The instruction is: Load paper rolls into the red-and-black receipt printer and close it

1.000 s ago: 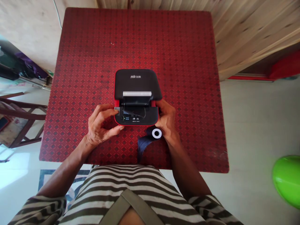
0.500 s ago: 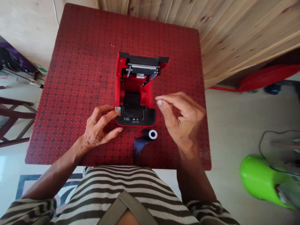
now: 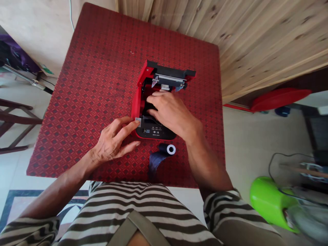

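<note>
A small red and black printer (image 3: 138, 102) stands in the middle of a red patterned table (image 3: 97, 75), its lid (image 3: 170, 72) swung up at the back. My left hand (image 3: 115, 140) rests at the printer's front left corner, index finger and thumb on a grey tab there. My right hand (image 3: 169, 112) reaches down into the open red compartment, fingers curled onto the dark paper inside; what they grip is hidden. A dark paper roll (image 3: 167, 149) with a white core lies on the table just in front of the printer, a loose dark strip (image 3: 153, 162) trailing from it.
A wooden plank wall (image 3: 256, 41) runs along the far right. A bright green object (image 3: 269, 201) stands on the floor at right, near cables. A wooden chair frame (image 3: 15, 119) is at the left. A red object (image 3: 279, 99) lies under the wall.
The printer lid went from shut to swung up. My right hand left the printer's right side, lifted, then went into the open compartment. My left hand stayed at the front left corner.
</note>
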Demonstrator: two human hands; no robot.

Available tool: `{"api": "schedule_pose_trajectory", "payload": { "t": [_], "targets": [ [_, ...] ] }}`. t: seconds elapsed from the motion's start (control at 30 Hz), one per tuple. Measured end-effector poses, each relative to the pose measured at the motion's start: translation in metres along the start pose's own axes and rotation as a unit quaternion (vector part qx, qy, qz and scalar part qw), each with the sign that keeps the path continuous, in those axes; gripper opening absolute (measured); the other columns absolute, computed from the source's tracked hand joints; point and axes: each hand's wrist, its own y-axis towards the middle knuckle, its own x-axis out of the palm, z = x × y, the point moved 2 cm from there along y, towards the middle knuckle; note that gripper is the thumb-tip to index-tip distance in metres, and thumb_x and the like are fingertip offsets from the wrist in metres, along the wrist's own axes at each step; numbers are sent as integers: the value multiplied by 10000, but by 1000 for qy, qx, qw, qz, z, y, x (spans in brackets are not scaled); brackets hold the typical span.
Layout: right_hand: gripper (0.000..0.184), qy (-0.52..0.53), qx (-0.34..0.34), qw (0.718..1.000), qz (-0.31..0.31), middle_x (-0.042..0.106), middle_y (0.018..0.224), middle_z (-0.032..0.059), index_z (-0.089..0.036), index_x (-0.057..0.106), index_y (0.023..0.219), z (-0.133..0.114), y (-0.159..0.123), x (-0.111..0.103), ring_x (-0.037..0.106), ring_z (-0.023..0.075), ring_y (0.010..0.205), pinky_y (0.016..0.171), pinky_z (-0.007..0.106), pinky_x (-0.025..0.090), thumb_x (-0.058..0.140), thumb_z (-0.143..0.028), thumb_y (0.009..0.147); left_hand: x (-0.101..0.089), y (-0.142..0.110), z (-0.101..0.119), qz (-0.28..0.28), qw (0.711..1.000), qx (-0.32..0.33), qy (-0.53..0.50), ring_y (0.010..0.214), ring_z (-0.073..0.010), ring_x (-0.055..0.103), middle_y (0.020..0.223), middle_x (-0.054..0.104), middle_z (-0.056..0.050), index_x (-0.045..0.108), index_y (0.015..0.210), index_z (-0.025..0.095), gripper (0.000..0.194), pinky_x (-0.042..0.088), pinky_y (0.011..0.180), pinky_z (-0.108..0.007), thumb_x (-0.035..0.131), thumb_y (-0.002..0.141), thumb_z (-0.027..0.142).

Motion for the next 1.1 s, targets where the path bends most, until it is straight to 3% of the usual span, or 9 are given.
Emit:
{"api": "schedule_pose_trajectory", "payload": {
  "t": [0.17,0.27,0.37,0.47,0.6,0.73,0.93,1.03,1.1],
  "targets": [
    [103,45,0,995,86,784,977,56,-200,756,982,-13,-28,-31,726,240,922,847,384,575,786,-134,909,0,-1,-1,-5,1000,-6,-9,1161,-234,745,1321,693,-138,455,1615,235,667,696,947,-351,716,1035,434],
    [162,137,22,976,170,759,929,15,-241,753,1040,-13,-57,-54,681,190,786,768,363,575,807,-190,896,1,-3,-3,-6,1000,-3,-4,1157,-236,745,1331,685,-147,450,1618,225,670,695,939,-349,711,1038,436],
    [223,229,124,925,277,712,854,-16,-255,722,1064,21,-81,-53,618,159,674,657,339,537,826,-243,867,2,-3,-4,-4,1000,-2,-6,1190,-245,737,1337,680,-155,453,1615,204,679,686,969,-350,722,1033,426],
    [229,285,210,861,365,683,844,-23,-263,634,1008,74,-92,-17,638,164,699,653,328,549,793,-330,857,4,-3,-5,8,1000,-3,-12,1213,-246,732,1338,686,-146,463,1613,211,677,681,990,-352,729,1028,425],
    [267,320,253,845,345,728,931,6,-267,606,1015,119,-91,44,708,191,822,757,353,596,763,-390,837,6,-5,-8,16,1000,-10,-9,1198,-237,738,1333,695,-117,457,1621,254,705,682,967,-350,757,1010,437],
    [275,320,290,842,323,766,949,24,-261,605,1042,120,-90,73,717,199,806,741,352,590,741,-406,852,7,-7,-11,17,1000,-10,-10,1201,-240,738,1331,695,-122,482,1601,250,697,680,966,-355,773,997,442],
    [358,291,282,873,271,802,1072,52,-273,631,1187,117,-90,73,750,224,880,808,399,621,773,-378,875,5,-4,-11,13,1000,-14,-21,1187,-267,741,1316,708,-149,487,1606,257,715,705,943,-394,786,985,447],
    [500,278,292,872,278,792,1259,97,-276,634,1302,108,-107,58,754,229,886,780,408,629,820,-328,840,4,-3,-10,13,1000,-10,-26,1198,-287,742,1336,716,-155,482,1610,265,729,713,947,-424,795,977,445],
    [427,286,300,868,275,791,1266,97,-269,684,1255,94,-130,41,752,223,880,772,401,622,818,-312,852,3,-2,-10,12,999,-11,-29,1197,-291,745,1340,718,-155,484,1609,265,734,717,939,-427,800,972,446]
  ]
}}
